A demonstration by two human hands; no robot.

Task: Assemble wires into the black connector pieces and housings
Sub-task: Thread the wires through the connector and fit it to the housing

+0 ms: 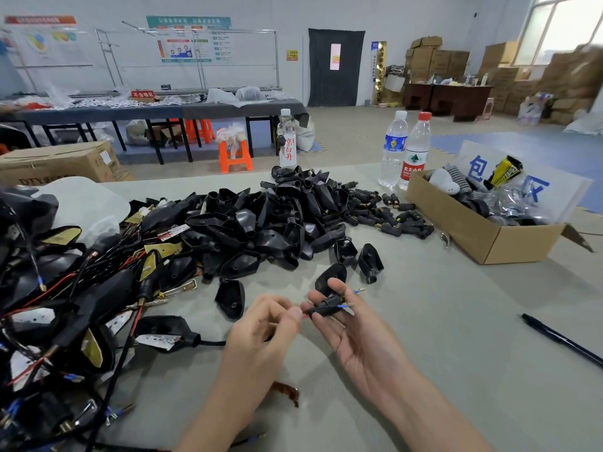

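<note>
My left fingers (291, 313) are curled together, pinching a thin red wire (305, 317) just where it enters a small black ribbed connector piece (326, 305). My right fingers (329, 327), palm up, cradle that rubbery piece, with the thumb pressing on top of it. Two thin blue wires with bright metal tips (358, 291) stick out of its right end.

Just beyond my right fingertips a black moulded plastic housing (330, 276), teardrop-shaped and matte, lies on the smooth grey-green worktop (456, 321). A few like it lie singly to either side. Farther off, a big heap of the same hollow black housings (261, 220) fills the middle. To its right is a scatter of small black cylindrical connector pieces with brass ends (388, 220).

On the near left lies a tangle of wired housings with black and red leads and glossy gold-coloured faces (65, 305). Near my left forearm sits a small brown, shiny curled scrap (288, 391).

To the right a slim black pen (561, 339) lies at a slant. Beyond it an open corrugated cardboard box (483, 238) holds mixed dark and silvery parts. Behind the heap stand three clear plastic water bottles (394, 148), two close together by the box and one farther left.
</note>
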